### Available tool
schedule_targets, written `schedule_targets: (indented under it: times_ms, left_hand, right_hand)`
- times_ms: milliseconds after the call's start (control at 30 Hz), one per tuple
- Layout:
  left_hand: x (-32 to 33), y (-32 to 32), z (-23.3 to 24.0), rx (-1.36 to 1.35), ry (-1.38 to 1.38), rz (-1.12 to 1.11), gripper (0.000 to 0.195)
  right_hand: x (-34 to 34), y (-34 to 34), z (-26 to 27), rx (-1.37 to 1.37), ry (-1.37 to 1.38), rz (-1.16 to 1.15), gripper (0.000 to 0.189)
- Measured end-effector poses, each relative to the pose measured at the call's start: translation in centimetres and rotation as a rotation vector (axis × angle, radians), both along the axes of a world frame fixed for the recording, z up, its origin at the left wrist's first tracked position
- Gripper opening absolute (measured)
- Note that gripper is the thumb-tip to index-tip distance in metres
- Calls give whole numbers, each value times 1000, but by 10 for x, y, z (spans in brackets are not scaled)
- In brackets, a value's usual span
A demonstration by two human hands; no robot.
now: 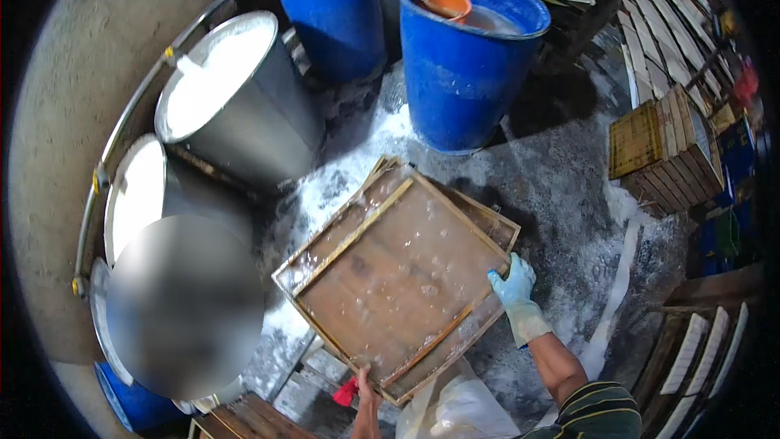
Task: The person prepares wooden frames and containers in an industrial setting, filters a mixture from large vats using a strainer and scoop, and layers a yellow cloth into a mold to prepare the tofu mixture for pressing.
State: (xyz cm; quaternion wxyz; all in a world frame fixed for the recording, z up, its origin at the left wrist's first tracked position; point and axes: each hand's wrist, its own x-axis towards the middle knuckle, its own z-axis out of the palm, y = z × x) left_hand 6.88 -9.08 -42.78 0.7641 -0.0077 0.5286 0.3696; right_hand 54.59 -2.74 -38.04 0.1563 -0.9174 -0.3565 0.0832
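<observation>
A shallow wooden-framed tray (402, 280) of cloudy, bubbly liquid lies tilted before me, with two wooden strips across it. My right hand (517, 280), in a pale blue glove, grips its right-hand edge with the thumb over the rim. At the near edge my left hand (365, 385) looks bare and has its thumb up against the frame; its other fingers are hidden below. Beside that hand is a small red thing (346, 391) that I cannot identify. Another wooden frame (490, 216) shows underneath, turned at an angle.
A blue barrel (466, 85) ahead holds liquid and an orange bucket (454, 3). Another blue barrel (332, 18) and metal vats (244, 103) of white liquid line the left. Stacked wooden frames (670, 158) stand right, near racks of white strips (694, 353). A blurred oval hides part of the left.
</observation>
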Motion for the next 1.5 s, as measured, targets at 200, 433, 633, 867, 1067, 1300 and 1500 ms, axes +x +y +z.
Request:
schedule_targets:
  times_ms: [200,433,633,867,1067,1300,1500]
  left_hand:
    - [10,5,73,-16,158,-99,49]
    - [53,30,181,-28,332,-243,38]
    - [67,31,188,12,303,-219,41]
    - [34,5,109,45,191,-147,36]
    - [11,-13,8,-12,128,20,24]
    - [-14,-34,-28,-18,86,15,17]
    - [-48,-54,-8,-117,70,-14,29]
  right_hand:
    - [17,-7,-6,185,112,69,84]
    - [42,0,0,270,160,4,78]
    - [47,-3,1,249,101,-36,88]
    - [33,-4,5,141,78,-2,94]
    - [29,2,26,18,133,85,87]
    - [15,-21,30,-124,150,134,83]
    - [17,11,38,-485,329,237,63]
